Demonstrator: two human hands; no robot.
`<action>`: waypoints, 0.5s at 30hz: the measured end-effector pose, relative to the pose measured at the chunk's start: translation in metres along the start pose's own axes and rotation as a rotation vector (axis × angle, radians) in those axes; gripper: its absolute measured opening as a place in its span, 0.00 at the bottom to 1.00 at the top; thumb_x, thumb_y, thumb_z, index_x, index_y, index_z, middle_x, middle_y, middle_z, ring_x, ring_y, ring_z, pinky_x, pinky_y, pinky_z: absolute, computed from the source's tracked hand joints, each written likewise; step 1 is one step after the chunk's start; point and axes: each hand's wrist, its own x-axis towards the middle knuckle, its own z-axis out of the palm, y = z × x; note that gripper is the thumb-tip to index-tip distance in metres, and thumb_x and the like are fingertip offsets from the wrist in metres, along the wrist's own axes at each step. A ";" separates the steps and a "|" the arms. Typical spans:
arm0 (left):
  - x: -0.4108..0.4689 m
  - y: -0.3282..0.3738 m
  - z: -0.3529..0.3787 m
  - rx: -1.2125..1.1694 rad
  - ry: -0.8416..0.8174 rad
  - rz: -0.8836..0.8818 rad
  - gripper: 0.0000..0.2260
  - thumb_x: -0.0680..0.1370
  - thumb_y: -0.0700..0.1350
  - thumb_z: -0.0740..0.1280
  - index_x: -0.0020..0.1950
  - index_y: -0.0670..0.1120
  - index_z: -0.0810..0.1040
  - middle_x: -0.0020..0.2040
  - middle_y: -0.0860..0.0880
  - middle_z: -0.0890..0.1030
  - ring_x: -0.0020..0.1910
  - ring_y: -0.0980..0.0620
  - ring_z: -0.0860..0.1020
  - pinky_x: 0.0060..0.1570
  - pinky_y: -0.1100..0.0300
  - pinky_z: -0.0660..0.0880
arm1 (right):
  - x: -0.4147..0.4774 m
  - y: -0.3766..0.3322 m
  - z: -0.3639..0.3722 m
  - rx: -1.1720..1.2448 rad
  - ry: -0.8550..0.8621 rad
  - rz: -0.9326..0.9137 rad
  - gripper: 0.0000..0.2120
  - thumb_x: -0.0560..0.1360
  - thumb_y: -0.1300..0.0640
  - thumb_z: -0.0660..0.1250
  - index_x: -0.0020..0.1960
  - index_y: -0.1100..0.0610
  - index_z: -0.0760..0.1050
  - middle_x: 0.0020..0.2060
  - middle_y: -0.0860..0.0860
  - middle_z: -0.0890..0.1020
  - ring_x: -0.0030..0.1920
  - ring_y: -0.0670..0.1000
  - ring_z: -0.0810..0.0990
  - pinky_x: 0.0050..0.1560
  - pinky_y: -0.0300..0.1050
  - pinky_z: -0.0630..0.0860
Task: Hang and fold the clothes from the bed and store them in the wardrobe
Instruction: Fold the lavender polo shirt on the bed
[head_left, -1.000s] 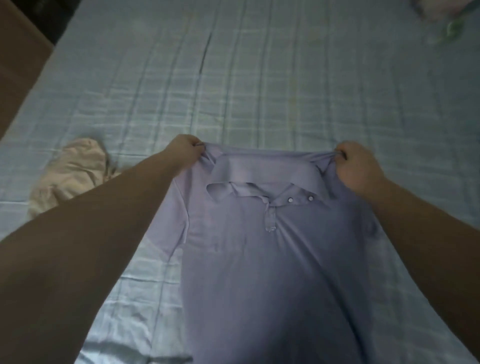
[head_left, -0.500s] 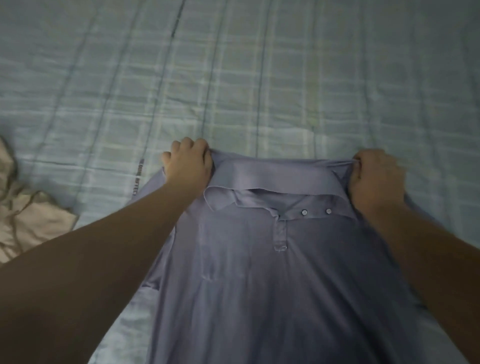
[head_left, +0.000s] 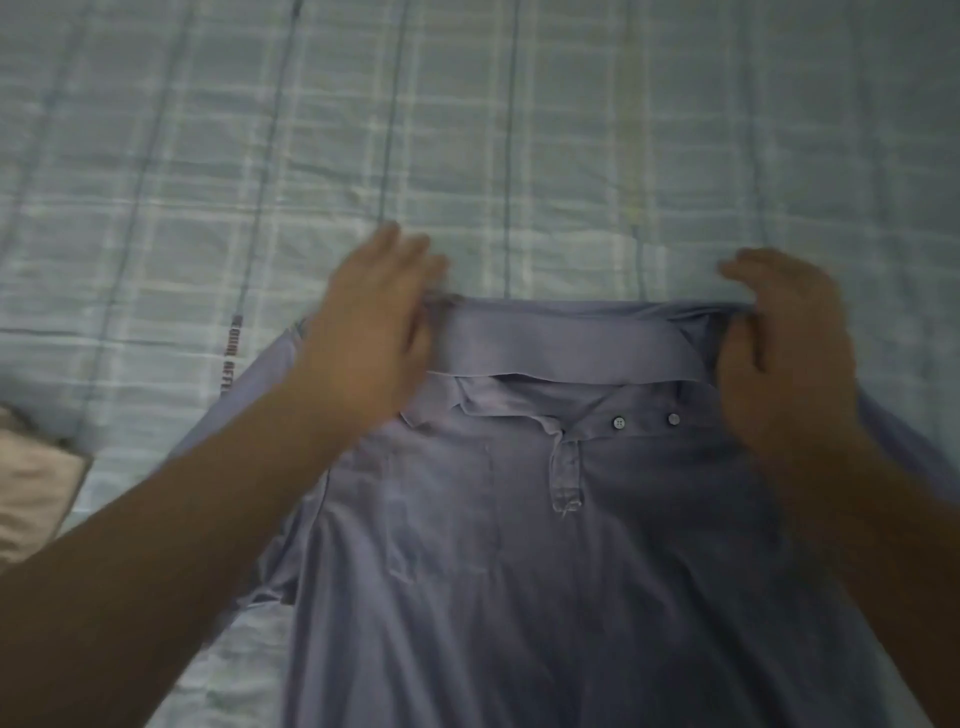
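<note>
A lilac polo shirt (head_left: 571, 597) lies front-up on the bed (head_left: 519, 156), its body running back from the two hands toward the person. Its collar (head_left: 566, 345) is stretched flat between the hands. The left hand (head_left: 374, 332) is motion-blurred but open, with its fingers straight and together over the shirt's shoulder, just outside the collar's end. The right hand (head_left: 789, 353) arches over the opposite shoulder with its fingers loosely curved and lifted. Fabric bunches right at its thumb, but whether the thumb pinches it cannot be told. Two small buttons (head_left: 618, 422) sit just inward of the right hand, on the open placket below the collar. Well out beyond the left forearm, a beige garment (head_left: 31, 493) rests on the checked sheet, apart from the shirt.
</note>
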 end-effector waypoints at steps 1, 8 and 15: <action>-0.005 0.014 0.004 0.013 -0.064 0.069 0.25 0.76 0.43 0.56 0.71 0.38 0.73 0.72 0.37 0.72 0.75 0.35 0.65 0.74 0.41 0.61 | -0.006 -0.014 0.000 0.001 -0.070 -0.065 0.21 0.76 0.64 0.58 0.68 0.62 0.73 0.68 0.59 0.73 0.70 0.59 0.69 0.75 0.48 0.60; -0.042 0.048 0.023 -0.031 0.023 -0.217 0.18 0.79 0.44 0.64 0.67 0.41 0.74 0.66 0.39 0.75 0.65 0.40 0.72 0.67 0.49 0.67 | -0.038 -0.034 0.007 0.008 -0.118 0.362 0.19 0.78 0.50 0.63 0.62 0.61 0.73 0.57 0.58 0.78 0.58 0.60 0.75 0.61 0.50 0.68; -0.029 0.031 0.010 -0.236 -0.108 -0.862 0.12 0.80 0.55 0.64 0.47 0.47 0.76 0.43 0.50 0.78 0.46 0.48 0.75 0.46 0.57 0.67 | -0.020 -0.025 0.007 0.059 -0.303 0.687 0.12 0.78 0.51 0.59 0.41 0.58 0.71 0.31 0.50 0.76 0.34 0.51 0.74 0.32 0.44 0.62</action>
